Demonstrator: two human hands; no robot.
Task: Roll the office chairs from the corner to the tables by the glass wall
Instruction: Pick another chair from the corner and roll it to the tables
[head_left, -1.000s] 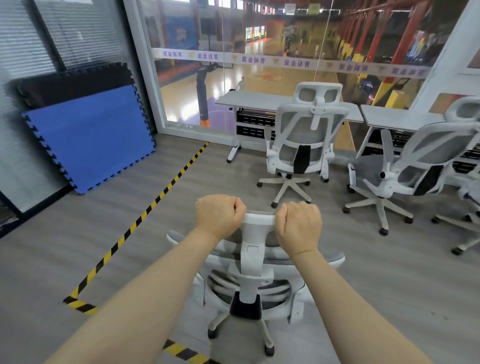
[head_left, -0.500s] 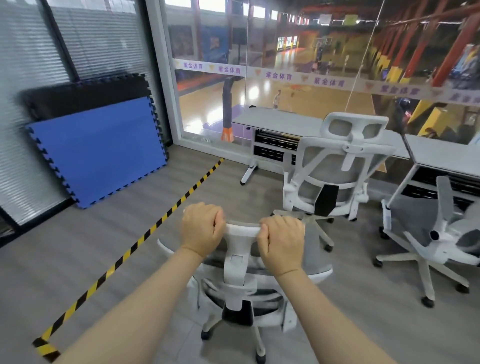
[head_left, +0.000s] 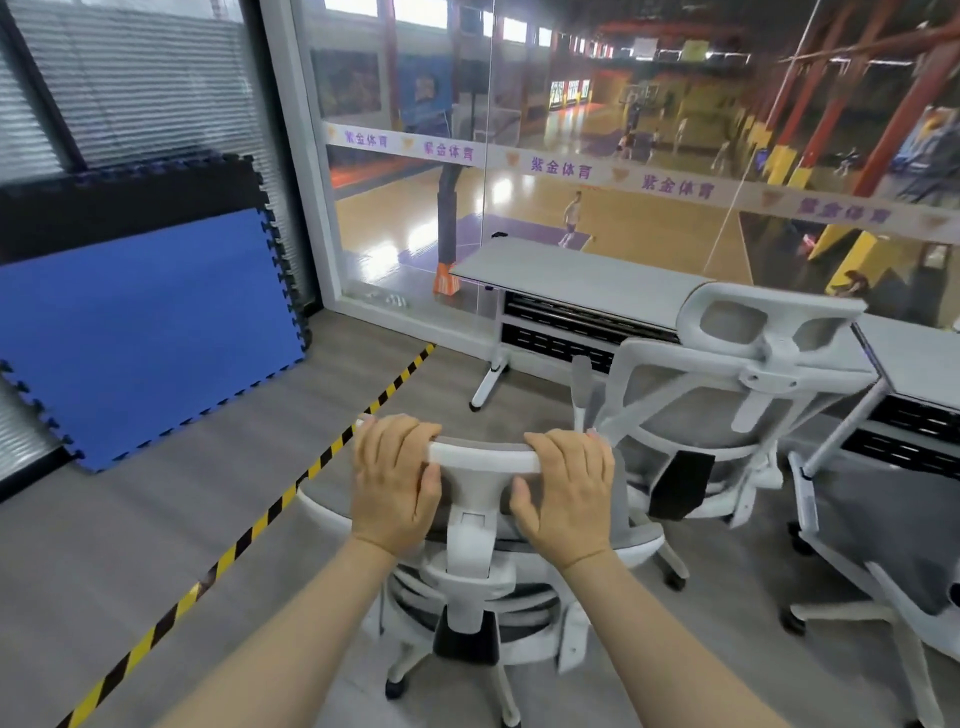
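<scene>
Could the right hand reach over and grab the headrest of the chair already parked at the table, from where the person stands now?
Probably yes. The right hand grips the pushed chair's headrest, and the parked chair's headrest stands just ahead to its right with nothing between them. It would have to let go first and stretch forward.

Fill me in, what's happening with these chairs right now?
A person is pushing a white mesh-backed office chair toward the grey tables by the glass wall. The left hand and right hand both grip its white headrest bar. The nearer grey table lies just ahead. A second white mesh chair already stands at that table, to the right of the pushed one, and part of a third shows at the right edge.
</scene>
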